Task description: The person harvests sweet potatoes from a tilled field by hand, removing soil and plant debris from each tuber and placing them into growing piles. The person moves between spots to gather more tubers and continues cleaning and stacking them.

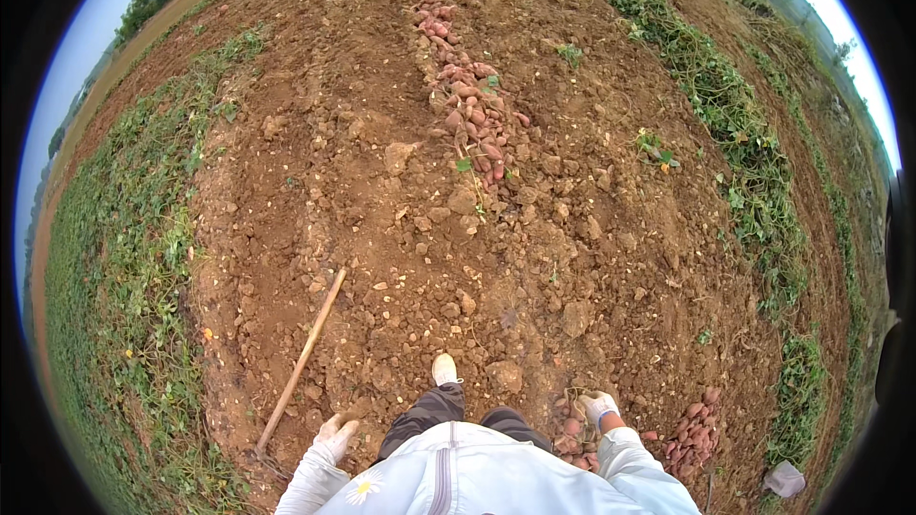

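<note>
My right hand [598, 406], in a pale work glove, is at the lower right with its fingers closed at the top of a cluster of reddish sweet potatoes [572, 426]. Thin stems show between the hand and the tubers. On the other side, my left hand [338, 435], also gloved and smeared with soil, hangs with its fingers apart and nothing in it. Left of that hand a hoe [304, 357] lies on the soil; its wooden handle points forward, and its metal head is partly hidden in the dirt.
A long row of dug sweet potatoes [472, 100] stretches ahead over cloddy brown soil [401, 257]. Another sweet potato pile [693, 436] lies at the right, near a pale cloth-like object [784, 479]. Green vines [136, 265] cover the left; cut vines [744, 143] form a strip at right.
</note>
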`<state>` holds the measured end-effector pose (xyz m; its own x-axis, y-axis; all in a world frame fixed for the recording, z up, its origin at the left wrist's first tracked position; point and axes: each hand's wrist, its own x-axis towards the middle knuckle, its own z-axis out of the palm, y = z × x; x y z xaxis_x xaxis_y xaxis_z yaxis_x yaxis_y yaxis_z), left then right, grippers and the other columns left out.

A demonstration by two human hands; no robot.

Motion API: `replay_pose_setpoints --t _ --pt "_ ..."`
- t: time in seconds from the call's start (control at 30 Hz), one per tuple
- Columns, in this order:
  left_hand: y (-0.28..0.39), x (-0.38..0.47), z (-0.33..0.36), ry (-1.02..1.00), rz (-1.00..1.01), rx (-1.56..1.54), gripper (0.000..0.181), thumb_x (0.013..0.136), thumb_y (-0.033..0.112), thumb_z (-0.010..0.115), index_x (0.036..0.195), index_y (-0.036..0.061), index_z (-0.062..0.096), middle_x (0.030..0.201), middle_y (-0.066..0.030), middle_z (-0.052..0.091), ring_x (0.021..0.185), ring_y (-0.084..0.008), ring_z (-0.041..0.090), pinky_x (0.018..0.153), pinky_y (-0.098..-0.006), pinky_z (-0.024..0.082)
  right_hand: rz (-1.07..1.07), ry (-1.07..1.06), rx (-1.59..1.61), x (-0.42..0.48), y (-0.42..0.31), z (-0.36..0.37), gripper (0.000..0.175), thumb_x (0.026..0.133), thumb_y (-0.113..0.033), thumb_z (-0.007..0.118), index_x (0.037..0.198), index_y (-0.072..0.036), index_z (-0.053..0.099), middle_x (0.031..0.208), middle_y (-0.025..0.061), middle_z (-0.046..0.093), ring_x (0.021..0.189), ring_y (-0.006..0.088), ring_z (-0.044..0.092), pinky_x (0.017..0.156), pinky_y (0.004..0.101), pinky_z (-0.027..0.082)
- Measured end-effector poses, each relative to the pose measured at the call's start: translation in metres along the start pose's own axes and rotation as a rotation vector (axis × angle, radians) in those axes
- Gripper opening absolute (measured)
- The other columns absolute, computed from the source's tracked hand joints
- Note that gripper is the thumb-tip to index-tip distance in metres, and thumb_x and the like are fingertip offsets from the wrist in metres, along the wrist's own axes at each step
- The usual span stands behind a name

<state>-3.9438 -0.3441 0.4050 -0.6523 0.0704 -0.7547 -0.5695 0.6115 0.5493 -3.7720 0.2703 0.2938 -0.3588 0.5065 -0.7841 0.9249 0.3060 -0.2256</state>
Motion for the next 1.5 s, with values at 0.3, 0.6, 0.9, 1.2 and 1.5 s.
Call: replay_pose_setpoints --t 0.3,0.6,0.9,1.2,1.5 --pt "0.229 0.088 -0.08 -0.144 0.152 0.427 0.054 0.093 0.04 0.067 0.135 0.0069 0.062 0.131 -0.0158 0.068 0.124 -0.0293 0.064 0.105 -0.0381 0.05 0.088 -0.108 0.278 0.035 -0.076 -0.03 0.042 0.093 -0.034 0.07 0.119 -0.001 0.071 0.097 0.0107 0.075 0.074 0.0193 0.07 0.062 0.0371 0.055" --pt "0.317 0.251 -0.115 -0.063 -0.085 0.453 0.064 0.092 0.051 0.064 0.139 0.0091 0.061 0.129 -0.0202 0.068 0.124 -0.0329 0.064 0.11 -0.0373 0.046 0.099 -0.047 -0.001 0.167 -0.36 -0.076 0.048 0.088 -0.04 0.071 0.123 -0.007 0.073 0.113 0.0137 0.076 0.106 0.0292 0.072 0.092 0.0377 0.055" --pt "0.42 0.384 -0.152 -0.112 0.243 0.784 0.074 0.084 0.061 0.069 0.149 0.0296 0.049 0.163 -0.0122 0.029 0.151 -0.0373 0.027 0.123 -0.0486 0.029 -0.491 -0.333 -0.109 0.232 -0.705 -0.076 0.055 0.089 -0.047 0.068 0.125 -0.006 0.07 0.126 0.0194 0.07 0.119 0.0347 0.066 0.102 0.0406 0.05" --pt "0.546 0.609 -0.272 -0.639 0.612 1.123 0.051 0.099 0.034 0.051 0.149 0.0245 0.05 0.157 -0.0138 0.041 0.143 -0.0383 0.041 0.12 -0.0498 0.034 -0.368 -0.708 -0.481 0.21 -0.8 -0.043 0.075 0.085 -0.06 0.065 0.138 -0.007 0.062 0.136 0.0255 0.062 0.127 0.0387 0.06 0.108 0.0436 0.046" --pt "0.645 0.703 -0.34 -1.156 0.579 1.332 0.049 0.099 0.035 0.051 0.146 0.0206 0.052 0.152 -0.0145 0.045 0.139 -0.0371 0.045 0.117 -0.0478 0.037 -0.074 -0.352 0.21 0.109 -0.913 -0.064 0.054 0.085 -0.046 0.075 0.124 -0.008 0.071 0.125 0.0188 0.071 0.119 0.0311 0.066 0.102 0.0375 0.051"
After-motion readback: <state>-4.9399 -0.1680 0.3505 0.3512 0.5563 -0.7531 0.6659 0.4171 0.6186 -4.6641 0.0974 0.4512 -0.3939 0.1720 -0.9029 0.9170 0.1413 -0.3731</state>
